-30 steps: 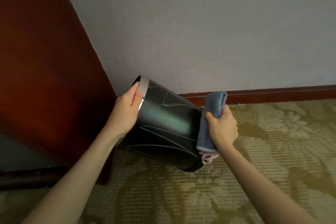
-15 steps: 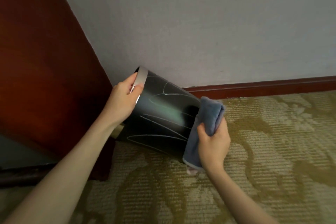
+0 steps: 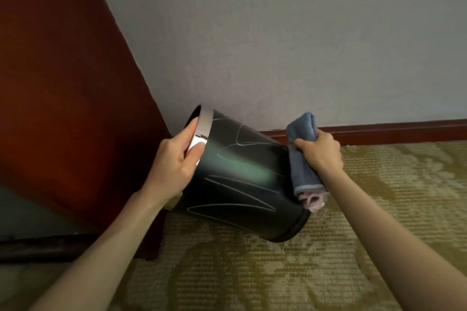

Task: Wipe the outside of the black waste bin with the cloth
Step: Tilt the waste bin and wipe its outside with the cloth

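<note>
I hold the bin (image 3: pixel 242 184) tipped over so its side wall faces up for wiping; it lies between my two hands, its base edge seemingly on the carpet (image 3: pixel 328 260). My left hand (image 3: pixel 174 159) steadies it, fingers (image 3: pixel 197 149) curled round the metal rim (image 3: pixel 204 126). My right hand (image 3: pixel 319 156) has its fingers wrapped round the folded cloth (image 3: pixel 302 149), pressing it to the bin's base end. A wood panel (image 3: pixel 63 108) crowds the left fingers and the skirting (image 3: pixel 391 131) sits just beyond the right ones. Open carpet lies nearer me.
</note>
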